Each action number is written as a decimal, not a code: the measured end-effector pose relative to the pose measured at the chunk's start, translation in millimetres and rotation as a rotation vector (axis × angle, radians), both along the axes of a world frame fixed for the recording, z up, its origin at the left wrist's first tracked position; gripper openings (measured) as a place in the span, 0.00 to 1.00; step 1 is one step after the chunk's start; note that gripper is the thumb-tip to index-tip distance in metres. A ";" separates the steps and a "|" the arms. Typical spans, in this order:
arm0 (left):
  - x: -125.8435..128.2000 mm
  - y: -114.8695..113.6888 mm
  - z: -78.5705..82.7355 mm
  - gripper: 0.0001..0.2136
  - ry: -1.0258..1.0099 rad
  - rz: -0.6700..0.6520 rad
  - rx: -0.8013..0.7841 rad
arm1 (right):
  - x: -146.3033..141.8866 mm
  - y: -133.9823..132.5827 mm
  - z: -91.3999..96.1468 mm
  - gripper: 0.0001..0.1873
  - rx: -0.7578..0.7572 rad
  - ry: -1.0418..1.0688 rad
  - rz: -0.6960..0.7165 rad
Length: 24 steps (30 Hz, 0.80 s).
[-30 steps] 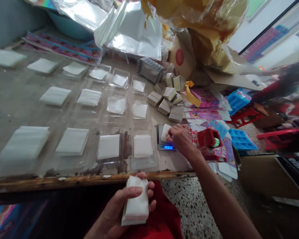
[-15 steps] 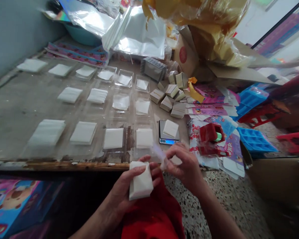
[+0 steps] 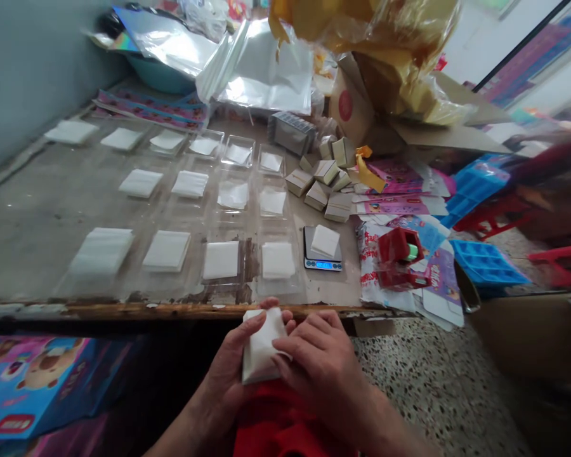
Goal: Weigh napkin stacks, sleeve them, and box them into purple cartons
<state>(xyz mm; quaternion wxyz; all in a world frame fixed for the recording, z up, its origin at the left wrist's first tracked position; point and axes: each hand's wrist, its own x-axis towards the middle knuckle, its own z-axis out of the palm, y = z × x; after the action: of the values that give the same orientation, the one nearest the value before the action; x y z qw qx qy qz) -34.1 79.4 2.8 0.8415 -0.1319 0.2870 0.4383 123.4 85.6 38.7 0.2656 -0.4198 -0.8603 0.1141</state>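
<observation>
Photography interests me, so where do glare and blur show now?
Head view: bright glare on the silvery film; head view: the scale display glows blue, digits hard to read; head view, right edge: the red plastic is blurred.

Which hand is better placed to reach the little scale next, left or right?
Probably the right hand: it is nearer the scale, and its fingertips are just at the edge of the held white stack, while the left hand grips that stack, thumb on top.
</observation>
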 end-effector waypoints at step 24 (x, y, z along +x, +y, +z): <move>-4.7 9.1 -3.8 0.11 -0.161 -0.136 -0.090 | 78.3 185.8 -7.7 0.08 -0.131 -0.737 -0.358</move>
<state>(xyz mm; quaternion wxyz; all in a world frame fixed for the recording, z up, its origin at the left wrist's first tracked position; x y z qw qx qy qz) -38.8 88.5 -1.1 0.8828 -0.1844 0.2461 0.3552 201.7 271.4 31.0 -0.0720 -0.5916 -0.8022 -0.0373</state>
